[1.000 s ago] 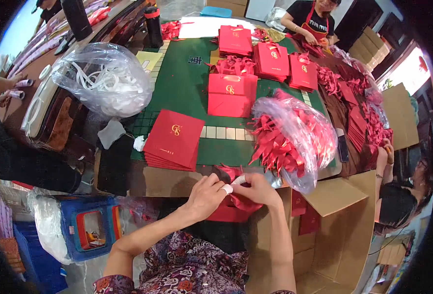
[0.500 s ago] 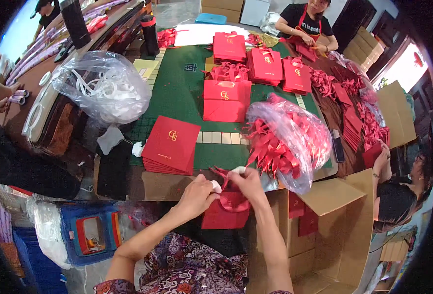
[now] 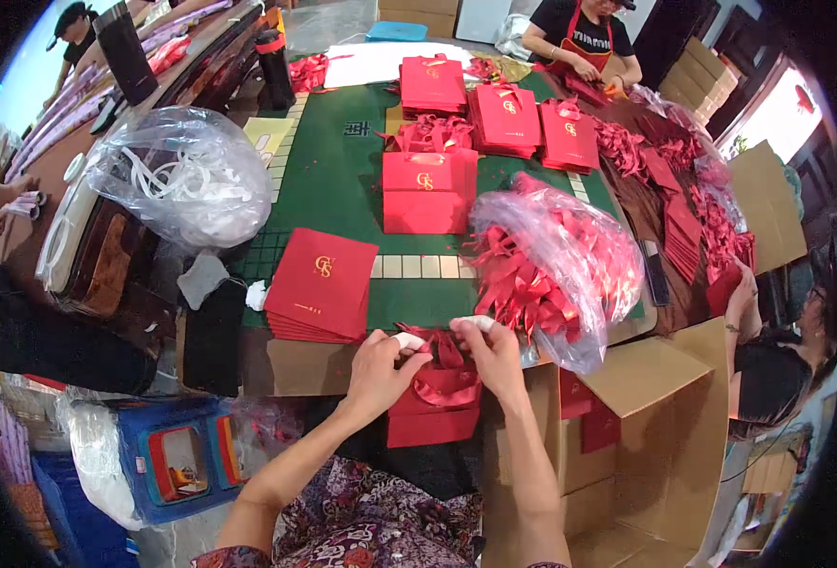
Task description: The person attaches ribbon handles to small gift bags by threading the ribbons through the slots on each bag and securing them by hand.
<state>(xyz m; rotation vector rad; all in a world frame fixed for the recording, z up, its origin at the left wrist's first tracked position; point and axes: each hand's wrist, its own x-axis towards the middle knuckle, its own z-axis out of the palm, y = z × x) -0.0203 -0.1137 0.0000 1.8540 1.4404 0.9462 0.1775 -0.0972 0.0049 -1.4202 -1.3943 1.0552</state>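
Observation:
A red paper gift bag [image 3: 432, 426] is at the table's near edge in front of me, with a loop of red ribbon [image 3: 447, 352] rising from its top. My left hand [image 3: 385, 371] pinches the ribbon on the left, its fingertips wrapped in white. Opposite it, my right hand [image 3: 494, 358] pinches the ribbon too, with white wrapping on its index finger. The ribbon's exact path between the fingertips is partly hidden. Left of my hands lies a stack of flat red bags [image 3: 322, 282]. A clear plastic bag of red ribbons [image 3: 541, 265] rests to the right.
Ribboned red bags [image 3: 430, 189] stand on the green mat [image 3: 333, 189]. A plastic bag of white cords [image 3: 186, 180] is at left. An open cardboard box [image 3: 655, 454] sits below right. One co-worker [image 3: 584, 47] works across the table, another [image 3: 783, 369] at right.
My hands have drawn apart slightly, and the ribbon now spreads between them above the bag. The view has shifted a little. The co-worker across the table has bent the head down.

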